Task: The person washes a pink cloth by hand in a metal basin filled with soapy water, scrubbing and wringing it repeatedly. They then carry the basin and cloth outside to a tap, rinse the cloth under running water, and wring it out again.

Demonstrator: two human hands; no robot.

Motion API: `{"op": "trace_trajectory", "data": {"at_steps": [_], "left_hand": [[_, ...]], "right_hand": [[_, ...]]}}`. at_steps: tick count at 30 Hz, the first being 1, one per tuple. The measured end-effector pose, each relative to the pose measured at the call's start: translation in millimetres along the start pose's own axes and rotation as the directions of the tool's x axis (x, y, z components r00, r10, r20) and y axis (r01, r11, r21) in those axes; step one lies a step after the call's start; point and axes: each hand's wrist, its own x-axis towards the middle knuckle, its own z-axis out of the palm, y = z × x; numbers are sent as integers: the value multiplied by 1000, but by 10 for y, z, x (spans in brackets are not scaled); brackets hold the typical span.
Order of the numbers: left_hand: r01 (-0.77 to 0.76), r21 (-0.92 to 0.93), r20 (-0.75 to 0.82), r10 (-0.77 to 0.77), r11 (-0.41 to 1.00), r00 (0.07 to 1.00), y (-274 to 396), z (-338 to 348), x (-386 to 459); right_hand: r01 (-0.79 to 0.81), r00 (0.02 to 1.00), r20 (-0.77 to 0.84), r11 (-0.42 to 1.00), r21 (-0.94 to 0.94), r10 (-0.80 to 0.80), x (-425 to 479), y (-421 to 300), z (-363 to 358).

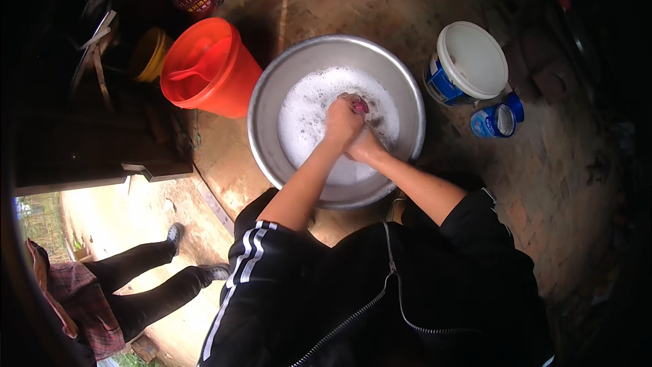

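Observation:
Both my hands are together inside a wide metal basin (262,150) of soapy water covered in white foam (300,112). A small piece of dark pink wet material (360,106), perhaps cloth, shows at my left hand (342,121), whose fingers are curled around it. Pressed against the left from below and to the right is my right hand (365,143), wet with suds. Its fingers are mostly hidden by the left hand and the foam, so its grip is not visible. How far the pink material extends under the hands is also hidden.
Left of the basin stands an orange bucket (244,86) with a dipper (196,69) inside, near a yellow bucket (150,56). A white bucket (443,81) and an open blue tub (486,122) sit to the right. A person (137,285) is by the bright doorway.

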Motion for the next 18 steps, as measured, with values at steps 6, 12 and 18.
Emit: {"op": "trace_trajectory", "data": {"at_steps": [6,12,18], "left_hand": [[545,-778,586,48,312,809,160,-612,149],[481,-870,459,185,-105,869,149,-508,-132],[399,-859,379,126,-320,917,145,-441,-105]], "right_hand": [[-703,701,683,364,612,205,-38,-422,-625],[-867,481,820,-306,393,-309,-187,-637,-586],[-906,405,825,-295,303,-395,-109,-394,-440]]}}
